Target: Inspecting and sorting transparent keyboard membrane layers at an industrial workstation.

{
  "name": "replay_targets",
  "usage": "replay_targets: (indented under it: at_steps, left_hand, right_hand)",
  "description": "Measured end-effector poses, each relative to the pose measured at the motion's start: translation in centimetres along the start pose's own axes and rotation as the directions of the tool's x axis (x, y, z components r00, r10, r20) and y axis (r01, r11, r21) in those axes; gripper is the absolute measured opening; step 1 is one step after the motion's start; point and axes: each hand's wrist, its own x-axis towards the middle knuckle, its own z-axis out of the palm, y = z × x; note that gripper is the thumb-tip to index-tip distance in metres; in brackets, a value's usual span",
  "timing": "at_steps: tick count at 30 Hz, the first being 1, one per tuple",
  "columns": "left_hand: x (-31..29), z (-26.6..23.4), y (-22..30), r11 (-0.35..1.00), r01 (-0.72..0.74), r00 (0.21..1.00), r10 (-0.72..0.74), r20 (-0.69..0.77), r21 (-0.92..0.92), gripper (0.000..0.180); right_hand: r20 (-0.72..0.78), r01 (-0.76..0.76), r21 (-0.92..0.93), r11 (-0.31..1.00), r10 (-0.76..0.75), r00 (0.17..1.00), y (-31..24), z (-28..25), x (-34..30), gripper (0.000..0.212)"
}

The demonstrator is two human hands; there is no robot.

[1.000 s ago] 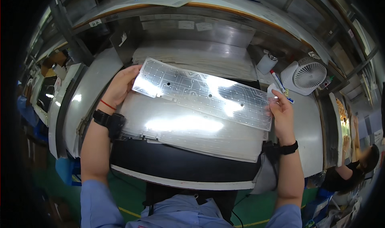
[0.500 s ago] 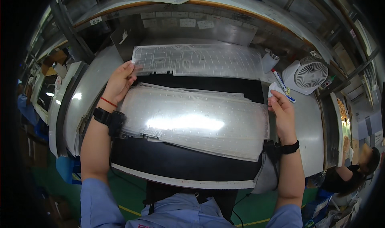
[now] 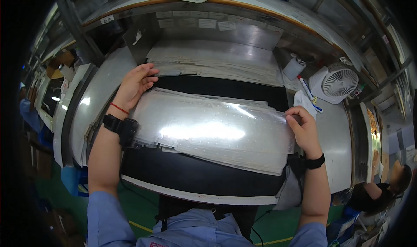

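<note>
A pile of transparent plastic sheets (image 3: 208,149) lies across the black mat (image 3: 152,166) in front of me, its edges unevenly fanned. At the pile's upper right corner, my right hand (image 3: 305,132) pinches the top transparent plastic sheet (image 3: 267,116), whose edge is slightly raised. My left hand (image 3: 135,87) is open, fingers apart, beside the left end of a second stack of sheets (image 3: 234,62) at the back of the table. I cannot tell whether its fingertips touch that stack.
Right of the back stack stand a white bottle (image 3: 294,67), markers (image 3: 305,86), a white cloth (image 3: 304,101) and a small white fan (image 3: 339,84). A shelf edge (image 3: 243,6) crosses above the table. Another person (image 3: 380,192) works at the far right.
My left hand has let go of a patterned transparent sheet, which has come down onto the back stack. My right hand has moved left and taken the corner of the near pile's top sheet.
</note>
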Motion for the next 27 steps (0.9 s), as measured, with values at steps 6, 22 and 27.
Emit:
replay_targets:
  at_steps: [6, 22, 27]
  left_hand:
    - [-0.4, 0.7, 0.5, 0.999, 0.002, 0.999, -0.004, 0.039, 0.048, 0.035]
    - [-0.5, 0.8, 0.2, 0.965, 0.041, 0.973, -0.097, 0.210, 0.259, 0.020]
    - [-0.1, 0.3, -0.4, 0.947, -0.013, 0.972, -0.064, 0.227, 0.322, 0.019]
  right_hand:
    - [-0.114, -0.093, 0.359, 0.929, 0.143, 0.983, -0.1, 0.3, 0.0, 0.011]
    - [-0.173, -0.164, 0.429, 0.888, 0.260, 0.950, 0.3, 0.1, 0.3, 0.012]
    - [-0.169, -0.163, 0.436, 0.885, 0.259, 0.951, 0.1, 0.1, 0.3, 0.012]
